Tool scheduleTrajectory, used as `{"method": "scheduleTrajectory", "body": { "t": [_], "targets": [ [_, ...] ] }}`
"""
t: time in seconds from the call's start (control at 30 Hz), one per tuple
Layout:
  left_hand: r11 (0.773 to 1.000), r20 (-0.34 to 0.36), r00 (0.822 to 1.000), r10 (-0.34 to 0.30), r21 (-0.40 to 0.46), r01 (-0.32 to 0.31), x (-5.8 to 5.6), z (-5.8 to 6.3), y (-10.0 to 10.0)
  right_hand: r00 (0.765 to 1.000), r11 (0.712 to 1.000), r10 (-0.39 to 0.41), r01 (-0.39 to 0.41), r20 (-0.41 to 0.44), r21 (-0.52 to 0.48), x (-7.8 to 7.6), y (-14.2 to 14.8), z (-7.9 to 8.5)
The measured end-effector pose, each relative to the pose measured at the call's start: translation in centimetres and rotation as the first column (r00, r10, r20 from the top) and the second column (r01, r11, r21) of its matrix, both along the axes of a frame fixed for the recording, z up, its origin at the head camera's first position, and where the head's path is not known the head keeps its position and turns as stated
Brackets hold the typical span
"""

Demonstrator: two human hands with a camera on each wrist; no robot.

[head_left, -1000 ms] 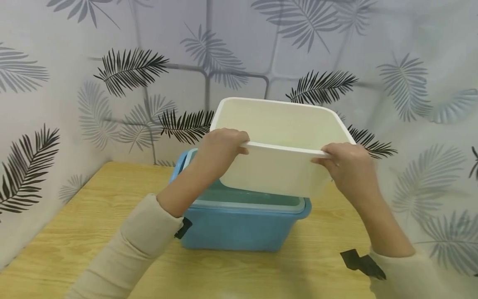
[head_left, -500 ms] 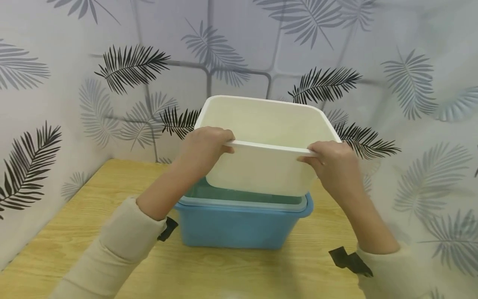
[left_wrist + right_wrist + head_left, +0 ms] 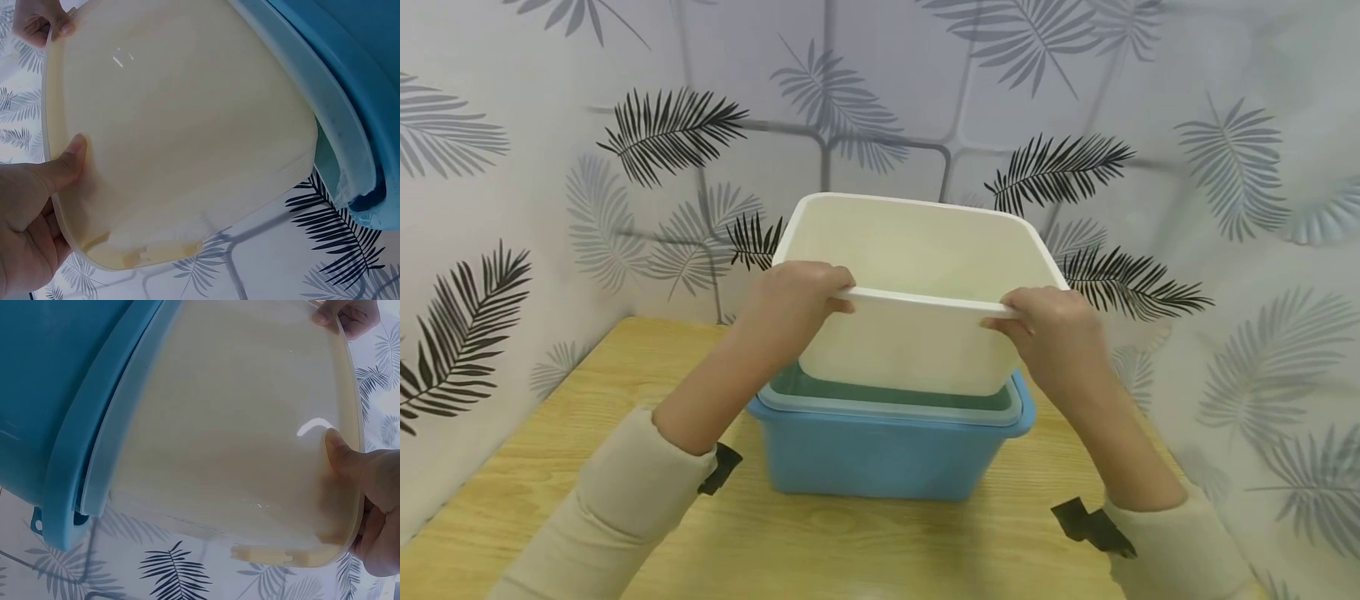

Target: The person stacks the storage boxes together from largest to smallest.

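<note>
A cream-white plastic basin [image 3: 917, 346] hangs tilted over two nested basins, its near rim raised. My left hand [image 3: 801, 300] pinches that rim near its left end, thumb on the outer wall, as the left wrist view shows. Toward the right end my right hand [image 3: 1052, 325] grips the same rim, thumb likewise on the outer wall [image 3: 250, 456]. Below, a pale green basin [image 3: 895, 408] sits inside a larger blue basin [image 3: 880, 458]. The white basin's lower edge reaches down to the green basin's opening; whether they touch is hidden.
The blue basin stands on a yellow wood-grain table [image 3: 850, 550]. Behind and at both sides hangs a pale cloth [image 3: 895, 83] with a grey and black leaf print. Black straps [image 3: 1093, 527] show at both sleeve cuffs.
Both hands have carried the white basin to the left, so that it now sits more centrally over the green and blue basins. The grip on its rim looks the same.
</note>
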State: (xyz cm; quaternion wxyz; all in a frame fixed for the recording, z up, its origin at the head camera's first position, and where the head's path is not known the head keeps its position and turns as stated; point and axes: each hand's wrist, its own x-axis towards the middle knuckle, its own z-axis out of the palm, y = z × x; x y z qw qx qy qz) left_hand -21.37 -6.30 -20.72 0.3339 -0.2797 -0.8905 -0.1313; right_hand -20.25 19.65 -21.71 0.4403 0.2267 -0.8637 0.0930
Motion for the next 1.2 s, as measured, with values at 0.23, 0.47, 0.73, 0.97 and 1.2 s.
{"method": "scheduleTrajectory", "body": {
  "t": [0.23,0.47,0.73,0.97,1.2],
  "targets": [
    [1.0,-0.041,0.999,-0.012,-0.016,0.011,0.0,-0.5,-0.3,1.0,1.0,0.025,-0.025,-0.004,0.005,-0.2,-0.2,-0.6],
    [1.0,-0.056,0.998,-0.013,-0.026,0.011,0.0,-1.1,-0.4,0.999,0.999,0.037,-0.037,-0.032,0.002,-0.5,-0.2,-1.3],
    [1.0,-0.039,0.999,-0.001,-0.03,0.0,0.1,-1.9,-0.3,0.999,0.999,0.034,-0.034,-0.033,0.003,-0.4,-0.3,-2.4],
    [0.999,-0.063,0.998,-0.001,-0.041,-0.001,0.0,-2.7,-0.2,0.997,0.999,0.043,-0.042,-0.058,0.01,-0.4,-0.2,-3.2],
    [0.999,-0.083,0.996,-0.015,-0.051,0.011,0.0,-3.5,-0.2,0.997,0.999,0.038,-0.037,-0.069,0.016,-0.6,0.0,-4.1]
  ]
}}
